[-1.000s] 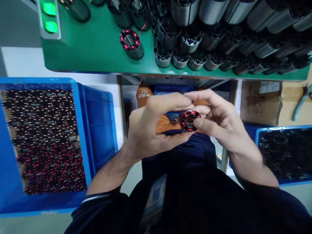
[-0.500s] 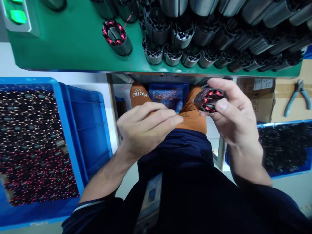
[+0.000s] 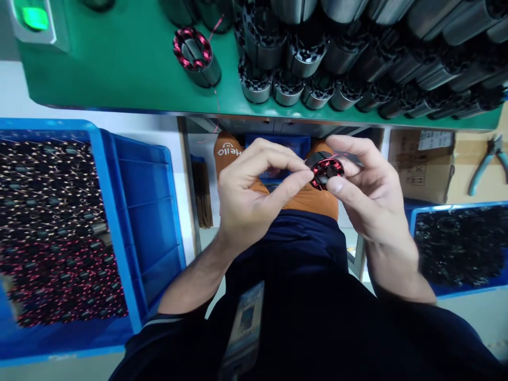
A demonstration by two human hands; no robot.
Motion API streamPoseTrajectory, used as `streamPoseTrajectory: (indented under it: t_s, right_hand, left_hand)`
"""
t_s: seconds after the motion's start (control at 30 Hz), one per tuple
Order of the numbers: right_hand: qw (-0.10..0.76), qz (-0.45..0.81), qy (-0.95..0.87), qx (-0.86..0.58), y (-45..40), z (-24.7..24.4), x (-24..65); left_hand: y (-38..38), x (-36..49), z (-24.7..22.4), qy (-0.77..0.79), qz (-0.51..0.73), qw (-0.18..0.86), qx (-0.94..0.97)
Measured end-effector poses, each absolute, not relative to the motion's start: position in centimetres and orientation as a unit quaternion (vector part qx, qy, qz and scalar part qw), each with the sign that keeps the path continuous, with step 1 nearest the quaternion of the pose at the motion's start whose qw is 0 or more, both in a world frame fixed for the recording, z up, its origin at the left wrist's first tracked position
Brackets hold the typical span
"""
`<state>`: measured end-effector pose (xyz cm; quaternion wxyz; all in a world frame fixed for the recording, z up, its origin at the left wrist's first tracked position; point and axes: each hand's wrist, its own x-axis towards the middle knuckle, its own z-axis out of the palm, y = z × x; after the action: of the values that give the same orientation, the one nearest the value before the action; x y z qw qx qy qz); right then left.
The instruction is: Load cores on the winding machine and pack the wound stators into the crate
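Observation:
Over my lap, my right hand [image 3: 375,203] grips a motor stator [image 3: 322,168] wound with red wire, its thumb on the near rim and its fingers around the far side. The wound end face is turned up toward me. At the stator's left rim, my left hand [image 3: 254,198] has thumb and forefinger pinched together; whatever lies between the tips is too small to make out. Another red-wound stator [image 3: 204,69] stands on the green bench top [image 3: 119,69], with thin wire tails sticking out.
Several rows of stators without visible red wire [image 3: 256,87] line the bench's right side. A blue crate [image 3: 138,196] of wound stators is at left; another blue bin [image 3: 415,222] of dark parts is at right. Pliers [image 3: 486,164] lie on a cardboard box [image 3: 424,180].
My left hand has moved up and right to the stator, its fingertips now pinched at the rim. My right hand has brought the stator slightly left.

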<state>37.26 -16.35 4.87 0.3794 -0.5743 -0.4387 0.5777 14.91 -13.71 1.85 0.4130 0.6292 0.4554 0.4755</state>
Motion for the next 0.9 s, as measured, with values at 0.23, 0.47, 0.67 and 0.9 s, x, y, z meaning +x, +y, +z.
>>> streamPoseTrajectory:
  t_s: [0.23, 0.47, 0.67, 0.9]
  right_hand:
    - [0.344, 0.628, -0.427, -0.552, -16.8, 5.2, 38.6]
    - [0.314, 0.625, -0.463, -0.544, -17.0, 5.7, 37.7]
    - [0.341, 0.629, -0.444, -0.540, -17.3, 5.0, 37.7]
    - [0.371, 0.604, -0.455, -0.539, -17.5, 4.7, 37.5]
  left_hand:
    - [-14.2, 14.4, -1.7, 0.447, 0.452, 0.569, 0.522]
    - [-13.5, 13.7, 2.1, 0.406, 0.433, 0.571, 0.567]
    - [-14.6, 13.8, -0.3, 0.401, 0.422, 0.598, 0.552]
    - [-14.3, 12.4, -2.9, 0.386, 0.520, 0.484, 0.589]
